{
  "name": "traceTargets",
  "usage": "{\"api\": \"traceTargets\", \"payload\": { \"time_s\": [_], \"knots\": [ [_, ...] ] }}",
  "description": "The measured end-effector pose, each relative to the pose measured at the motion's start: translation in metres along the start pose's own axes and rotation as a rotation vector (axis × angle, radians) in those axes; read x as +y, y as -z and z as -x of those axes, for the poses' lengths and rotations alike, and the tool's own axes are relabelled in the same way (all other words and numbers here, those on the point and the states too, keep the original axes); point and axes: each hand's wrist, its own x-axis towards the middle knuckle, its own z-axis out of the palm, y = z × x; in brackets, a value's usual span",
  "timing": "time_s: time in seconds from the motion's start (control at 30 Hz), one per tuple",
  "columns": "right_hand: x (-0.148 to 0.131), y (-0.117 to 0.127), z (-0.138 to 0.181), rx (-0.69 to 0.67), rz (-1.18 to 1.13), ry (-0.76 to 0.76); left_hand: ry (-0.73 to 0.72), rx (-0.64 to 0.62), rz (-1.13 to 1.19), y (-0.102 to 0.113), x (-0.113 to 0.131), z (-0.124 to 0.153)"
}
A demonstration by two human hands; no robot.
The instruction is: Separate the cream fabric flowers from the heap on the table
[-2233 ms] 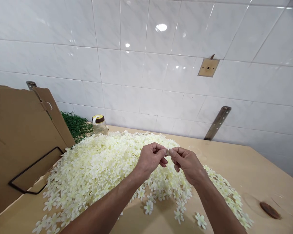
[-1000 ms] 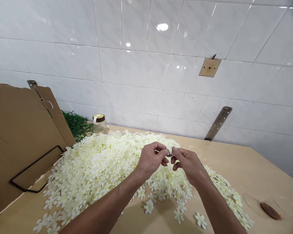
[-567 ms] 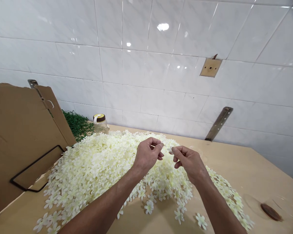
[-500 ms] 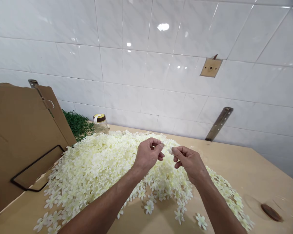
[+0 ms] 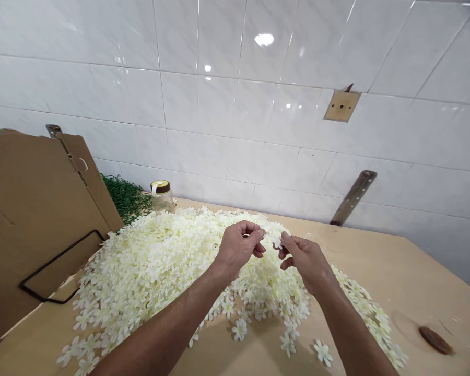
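Note:
A big heap of cream-white fabric flowers (image 5: 160, 261) covers the middle of the wooden table (image 5: 395, 271). Both my hands hover just above the heap's far right part. My right hand (image 5: 303, 258) pinches a small white flower piece (image 5: 277, 241) between thumb and forefinger. A few centimetres to its left, my left hand (image 5: 238, 248) has its thumb and forefinger pressed together in a pinch. What the left fingers hold is too small to make out.
A brown cardboard box (image 5: 27, 209) with a black-outlined patch stands at the left. Green plastic foliage (image 5: 125, 196) and a clear jar with a brown lid (image 5: 161, 194) sit by the tiled wall. A dark knot (image 5: 433, 338) marks the table at right, and loose flowers (image 5: 323, 352) lie near me.
My hands met fingertip to fingertip, then drew a little apart, the right one keeping the flower piece. The view has tilted slightly; the heap has not moved.

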Motion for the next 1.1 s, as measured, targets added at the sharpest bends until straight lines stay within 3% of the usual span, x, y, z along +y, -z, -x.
{"api": "traceTargets", "payload": {
  "time_s": [0.1, 0.3, 0.47, 0.77, 1.1],
  "knots": [
    [0.002, -0.001, 0.000, 0.038, 0.166, 0.033, 0.016, -0.017, -0.009, 0.000, -0.003, 0.000],
    [-0.009, -0.008, 0.008, -0.142, -0.120, 0.082, 0.024, -0.099, -0.026, -0.003, -0.013, -0.001],
    [-0.009, -0.006, 0.008, -0.125, -0.209, 0.069, 0.036, -0.120, -0.014, -0.007, -0.014, 0.003],
    [-0.014, -0.003, 0.010, -0.200, -0.260, 0.062, 0.086, -0.214, 0.118, -0.002, -0.008, 0.004],
    [-0.013, -0.002, 0.010, -0.181, -0.197, 0.042, 0.048, -0.183, 0.059, -0.004, -0.006, 0.004]
  ]
}}
